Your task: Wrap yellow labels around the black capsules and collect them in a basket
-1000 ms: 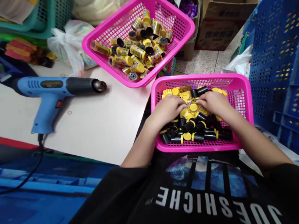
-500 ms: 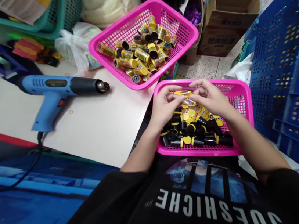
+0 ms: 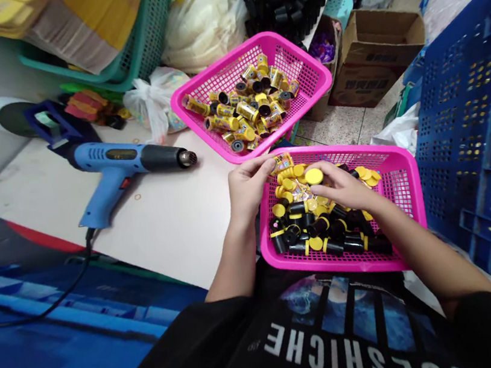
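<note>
Over the near pink basket (image 3: pixel 417 202), my left hand (image 3: pixel 248 186) pinches a yellow printed label sleeve (image 3: pixel 283 163) between thumb and fingers. My right hand (image 3: pixel 341 186) holds a small canister by its body, its round yellow cap (image 3: pixel 314 176) pointing up and left; fingers hide most of the body. Below both hands, the basket holds loose yellow caps (image 3: pixel 367 176), printed sleeves and several black canisters (image 3: pixel 334 247) with yellow lids. The sleeve and the canister are apart.
A second pink basket (image 3: pixel 181 98) with yellow-labelled canisters (image 3: pixel 247 110) stands beyond. A blue heat gun (image 3: pixel 105 161) lies on the white table (image 3: pixel 177 218), its cord trailing left. A tall blue crate (image 3: pixel 458 105) rises at right; cardboard box (image 3: pixel 361 64) and black canister heap (image 3: pixel 279 2) stand behind.
My hands have moved apart: the left shifted left with the sleeve, while the right now shows a yellow-capped canister. The view has shifted, so the surroundings sit lower and farther right.
</note>
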